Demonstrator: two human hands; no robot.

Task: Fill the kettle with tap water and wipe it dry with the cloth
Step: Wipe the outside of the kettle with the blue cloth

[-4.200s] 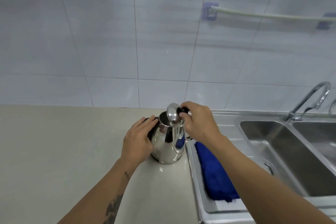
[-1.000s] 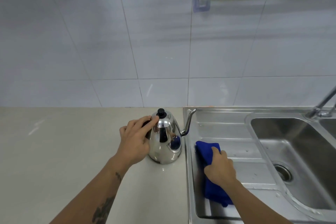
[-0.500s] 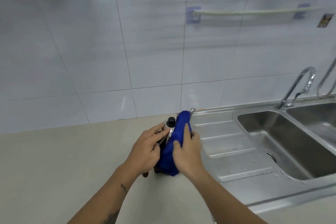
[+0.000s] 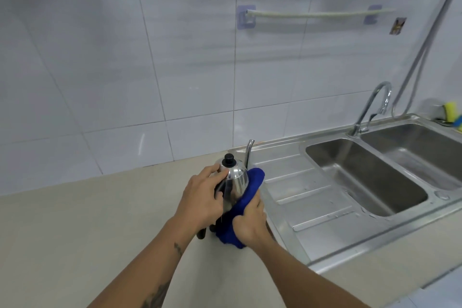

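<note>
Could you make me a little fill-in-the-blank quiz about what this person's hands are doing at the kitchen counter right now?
1. The right hand presses a ____ cloth against the kettle.
2. The left hand steadies the kettle, whose lid is ____ it.
3. The kettle stands on the ____, beside the sink's draining board.
4. The tap has ____ water running from it.

Missing words: blue; on; counter; no

Single view only — a wide-angle head camera, looking forward and down over a counter [image 4: 75, 232] toward a tiled wall [image 4: 100, 70]. Both hands sit close, low and centre. The sink [image 4: 375, 207] lies right, the tap [image 4: 370, 107] beyond it. Straight lines bow toward the edges — wide-lens distortion.
</note>
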